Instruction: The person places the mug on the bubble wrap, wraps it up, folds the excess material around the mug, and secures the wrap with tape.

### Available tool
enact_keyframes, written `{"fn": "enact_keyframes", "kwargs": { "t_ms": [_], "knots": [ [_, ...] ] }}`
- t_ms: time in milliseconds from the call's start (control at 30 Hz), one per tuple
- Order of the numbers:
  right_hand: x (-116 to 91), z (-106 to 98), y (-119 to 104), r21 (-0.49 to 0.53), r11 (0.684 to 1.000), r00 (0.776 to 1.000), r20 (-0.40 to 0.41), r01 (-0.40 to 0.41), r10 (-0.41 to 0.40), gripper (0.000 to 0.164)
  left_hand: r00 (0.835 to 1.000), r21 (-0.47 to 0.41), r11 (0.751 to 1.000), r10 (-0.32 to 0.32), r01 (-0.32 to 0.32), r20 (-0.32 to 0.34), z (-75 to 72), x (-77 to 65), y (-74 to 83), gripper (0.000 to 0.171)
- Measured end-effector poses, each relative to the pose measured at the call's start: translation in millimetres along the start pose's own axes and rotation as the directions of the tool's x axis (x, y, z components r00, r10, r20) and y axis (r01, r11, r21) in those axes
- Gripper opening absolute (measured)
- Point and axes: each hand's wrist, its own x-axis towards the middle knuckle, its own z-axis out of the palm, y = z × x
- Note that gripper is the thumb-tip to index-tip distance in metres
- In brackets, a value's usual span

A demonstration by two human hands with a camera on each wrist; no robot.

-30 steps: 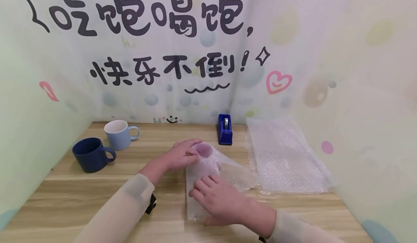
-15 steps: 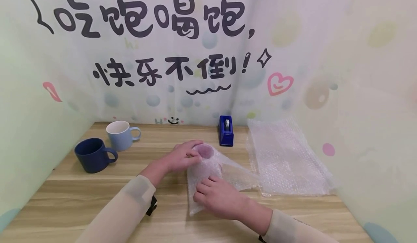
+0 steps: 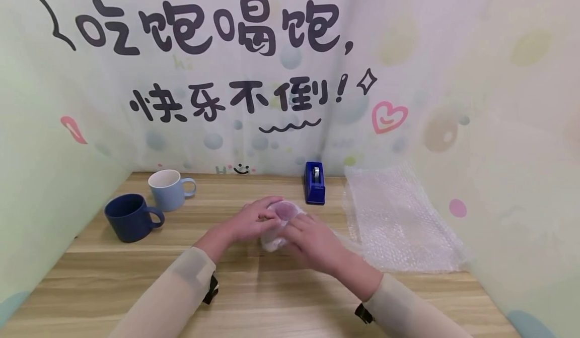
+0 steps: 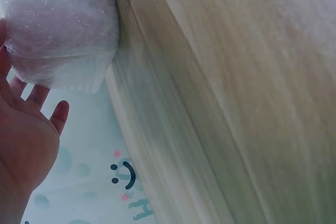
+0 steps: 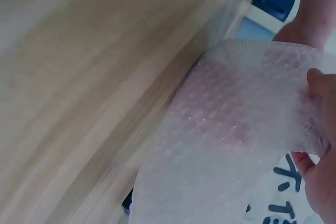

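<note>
A pink mug (image 3: 284,211) stands near the middle of the wooden table, wrapped round its side in bubble wrap (image 3: 273,241). My left hand (image 3: 246,221) grips it at the left, with fingers along the rim. Opposite, my right hand (image 3: 315,241) holds the wrap against the mug's near right side. In the left wrist view the covered mug (image 4: 63,30) sits against the fingers of my left hand (image 4: 26,137). The right wrist view shows the bubble wrap (image 5: 210,114) between the thumb and fingers of my right hand (image 5: 323,184). The mug's handle is hidden.
A navy mug (image 3: 128,219) and a light blue mug (image 3: 167,194) stand at the back left. Behind my hands is a blue tape dispenser (image 3: 314,183). Flat bubble wrap sheets (image 3: 399,222) lie at the right, close to the wrap round the mug.
My right hand has lifted the near flap of bubble wrap and moved forward, up against the mug. My left hand stays at the rim. The flap no longer lies toward the front.
</note>
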Motion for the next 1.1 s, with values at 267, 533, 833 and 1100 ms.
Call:
{"fn": "enact_keyframes", "kwargs": {
  "t_ms": [267, 533, 833, 1100],
  "knots": [
    [18, 10, 23, 0.203, 0.938, 0.960, 0.036, -0.279, 0.278, 0.030, 0.999, -0.154, 0.988, -0.033, 0.031, -0.013, 5.7, -1.8, -3.0, 0.048],
    [27, 12, 32, 0.130, 0.917, 0.925, 0.101, -0.377, 0.366, 0.024, 1.000, -0.209, 0.978, 0.028, -0.027, 0.004, 8.5, -6.3, -7.5, 0.049],
    [26, 10, 36, 0.316, 0.705, 0.769, 0.174, -0.635, 0.615, 0.035, 0.991, -0.257, 0.960, -0.126, 0.111, -0.042, 12.2, -5.4, -0.2, 0.048],
    [16, 3, 38, 0.206, 0.899, 0.920, 0.021, -0.386, 0.390, 0.032, 0.988, -0.286, 0.956, -0.102, 0.065, -0.118, 10.0, -1.9, 3.7, 0.040]
  ]
}}
